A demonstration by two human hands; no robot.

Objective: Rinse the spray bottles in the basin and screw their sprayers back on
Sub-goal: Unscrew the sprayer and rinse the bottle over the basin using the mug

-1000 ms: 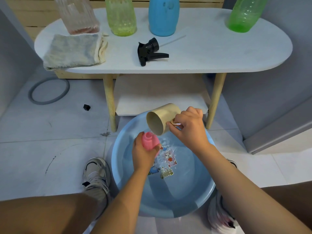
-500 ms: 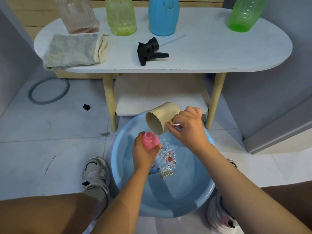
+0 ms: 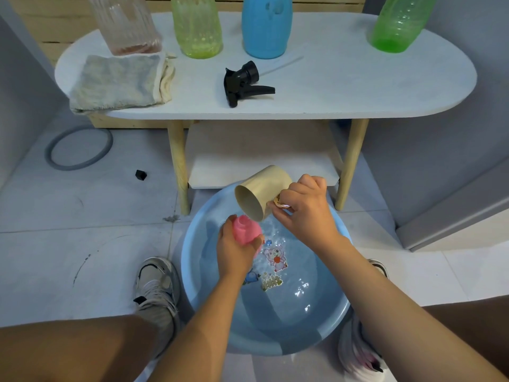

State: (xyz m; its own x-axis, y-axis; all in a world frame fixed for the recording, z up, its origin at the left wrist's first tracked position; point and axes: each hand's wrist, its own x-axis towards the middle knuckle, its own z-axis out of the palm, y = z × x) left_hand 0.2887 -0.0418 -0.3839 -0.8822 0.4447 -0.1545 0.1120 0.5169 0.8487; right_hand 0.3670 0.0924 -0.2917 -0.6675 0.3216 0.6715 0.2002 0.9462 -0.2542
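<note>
My left hand point(image 3: 234, 252) grips a small pink bottle point(image 3: 245, 229) with no sprayer, its open neck up, over the blue basin point(image 3: 325, 321) on the floor. My right hand point(image 3: 304, 208) holds a beige cup point(image 3: 260, 193) by its handle, tipped mouth-down toward the pink bottle's neck. Water lies in the basin over a cartoon picture. A black sprayer point(image 3: 243, 82) with its thin tube lies on the white table point(image 3: 358, 89). Behind it stand a clear ribbed bottle point(image 3: 125, 23), a yellow-green bottle point(image 3: 198, 26), a blue bottle point(image 3: 266, 26) and a green bottle point(image 3: 399, 23).
A folded grey cloth point(image 3: 121, 81) lies on the table's left end. Wooden table legs point(image 3: 179, 166) and a lower shelf point(image 3: 261, 155) stand just behind the basin. A grey ring point(image 3: 78, 148) and a small black cap point(image 3: 141, 175) lie on the tiled floor. My shoes flank the basin.
My right hand has lifted the cup slightly and tipped it further over the pink bottle. The left hand and bottle have hardly moved.
</note>
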